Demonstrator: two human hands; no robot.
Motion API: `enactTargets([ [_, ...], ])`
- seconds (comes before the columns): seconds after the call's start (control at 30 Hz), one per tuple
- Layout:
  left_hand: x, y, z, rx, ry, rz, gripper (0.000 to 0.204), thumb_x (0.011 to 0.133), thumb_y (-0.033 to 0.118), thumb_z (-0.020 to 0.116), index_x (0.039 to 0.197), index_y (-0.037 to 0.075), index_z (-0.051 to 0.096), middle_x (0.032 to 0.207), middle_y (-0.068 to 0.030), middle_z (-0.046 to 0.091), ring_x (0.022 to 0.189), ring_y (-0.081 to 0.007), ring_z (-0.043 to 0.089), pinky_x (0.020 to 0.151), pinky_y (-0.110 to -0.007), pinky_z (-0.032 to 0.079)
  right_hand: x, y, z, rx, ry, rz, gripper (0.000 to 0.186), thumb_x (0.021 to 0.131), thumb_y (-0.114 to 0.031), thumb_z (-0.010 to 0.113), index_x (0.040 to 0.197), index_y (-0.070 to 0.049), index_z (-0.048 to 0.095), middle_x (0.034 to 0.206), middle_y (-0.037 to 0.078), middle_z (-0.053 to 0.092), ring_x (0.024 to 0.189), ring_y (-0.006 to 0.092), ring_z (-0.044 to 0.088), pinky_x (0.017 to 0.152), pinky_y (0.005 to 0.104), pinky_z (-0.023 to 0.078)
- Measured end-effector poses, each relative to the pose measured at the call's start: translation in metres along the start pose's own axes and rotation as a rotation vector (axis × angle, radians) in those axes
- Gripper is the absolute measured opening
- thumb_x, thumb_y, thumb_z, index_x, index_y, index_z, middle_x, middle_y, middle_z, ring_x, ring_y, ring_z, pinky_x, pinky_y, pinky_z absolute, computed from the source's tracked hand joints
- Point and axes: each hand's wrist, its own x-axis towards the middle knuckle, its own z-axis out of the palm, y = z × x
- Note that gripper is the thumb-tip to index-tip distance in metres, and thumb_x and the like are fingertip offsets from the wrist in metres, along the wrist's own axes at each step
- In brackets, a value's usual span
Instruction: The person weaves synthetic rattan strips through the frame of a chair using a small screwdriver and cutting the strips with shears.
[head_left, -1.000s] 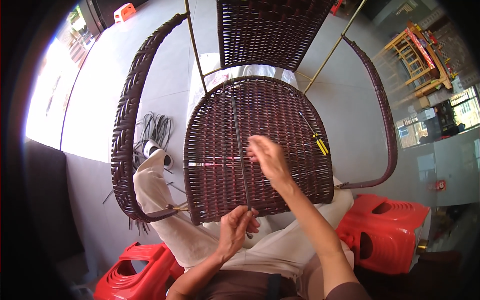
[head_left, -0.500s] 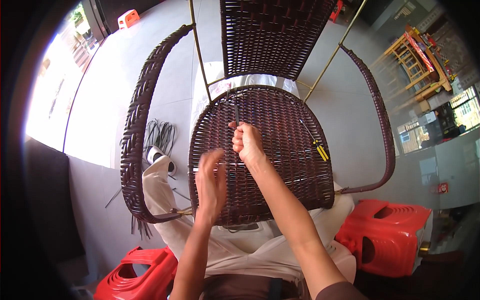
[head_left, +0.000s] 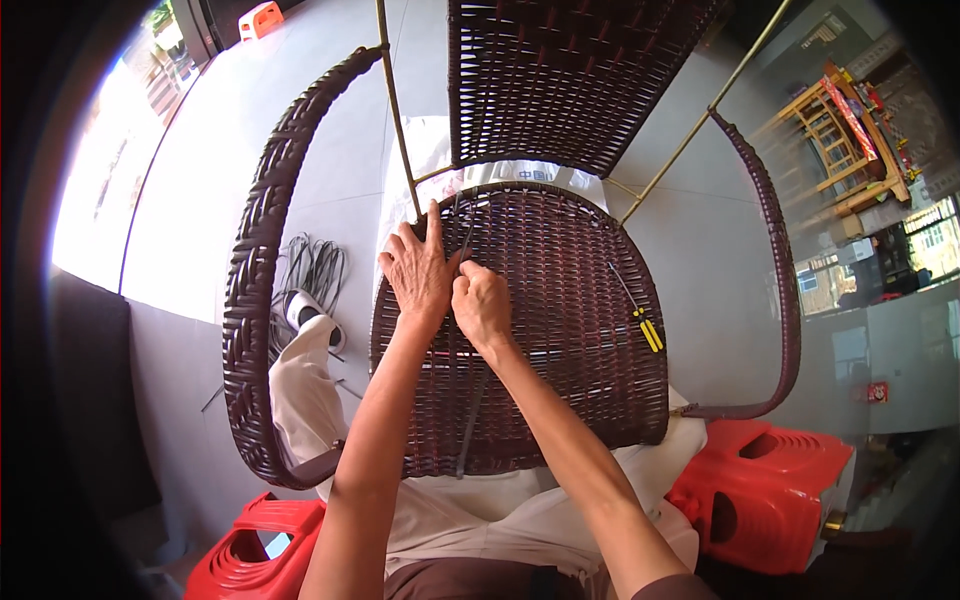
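A dark brown woven chair seat (head_left: 570, 390) lies across my lap. My left hand (head_left: 418, 275) rests on its far left part, fingers spread. Right beside it, my right hand (head_left: 482, 305) is closed in a fist around a thin dark weaving strip (head_left: 466, 430). One length of the strip runs from the fist toward the seat's far edge; another trails down over the near edge. What the fist's inside looks like is hidden. A screwdriver-like tool (head_left: 648, 328) with a yellow and black handle and thin metal shaft lies on the seat's right side.
The woven backrest (head_left: 570, 90) rises beyond the seat, with wrapped armrests (head_left: 255, 260) at both sides. Red plastic stools (head_left: 770, 500) stand near right and left. A bundle of dark strips (head_left: 315, 262) lies on the left floor. A wooden rack (head_left: 835, 140) stands far right.
My left hand has moved up and forward onto the seat, its fingers spreading. My right fist has come slightly down and nearer. A strip length now trails over the seat's near part.
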Motion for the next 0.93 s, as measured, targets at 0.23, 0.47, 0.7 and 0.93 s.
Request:
enactTargets([
  [0.23,-0.001,-0.007,0.010,0.049,0.059,0.018,0.076,0.076,0.054,0.054,0.138,0.024,0.023,0.097,-0.0138,0.042,0.087,-0.0284,0.042,0.074,-0.042,0.031,-0.005,-0.018,-0.006,0.276,0.037,0.010,0.018,0.078,-0.009,0.044,0.068,0.003,0.053,0.059,0.020,0.054,0.050,0.0308,0.052,0.051,0.0400,0.041],
  [0.47,0.000,-0.002,0.005,0.029,0.036,0.013,0.073,0.077,0.049,0.056,0.137,0.023,0.025,0.098,-0.0134,0.042,0.088,-0.0277,0.042,0.075,-0.041,0.031,-0.022,-0.011,-0.003,0.379,0.034,0.059,0.020,0.084,-0.007,0.038,0.075,0.003,0.052,0.051,0.011,0.046,0.044,0.0157,0.042,0.045,0.0320,0.035],
  [0.7,-0.010,-0.014,-0.013,-0.465,0.125,0.092,0.061,0.076,0.018,0.063,0.130,0.011,0.036,0.125,-0.0210,0.038,0.114,-0.0355,0.038,0.095,-0.043,0.030,-0.092,-0.018,-0.039,0.917,-0.218,0.516,0.017,0.089,-0.012,0.039,0.088,-0.003,0.053,0.062,0.003,0.054,0.050,0.0056,0.046,0.045,0.0178,0.038],
  [0.93,-0.065,-0.010,-0.025,-0.608,0.106,-0.002,0.030,0.084,0.003,0.050,0.113,0.005,0.055,0.117,-0.0135,0.050,0.109,-0.0258,0.049,0.092,-0.035,0.040,-0.144,-0.009,-0.076,1.145,-0.425,0.640,0.013,0.089,-0.015,0.044,0.091,-0.005,0.052,0.072,0.006,0.058,0.058,0.0112,0.054,0.054,0.0220,0.046],
])
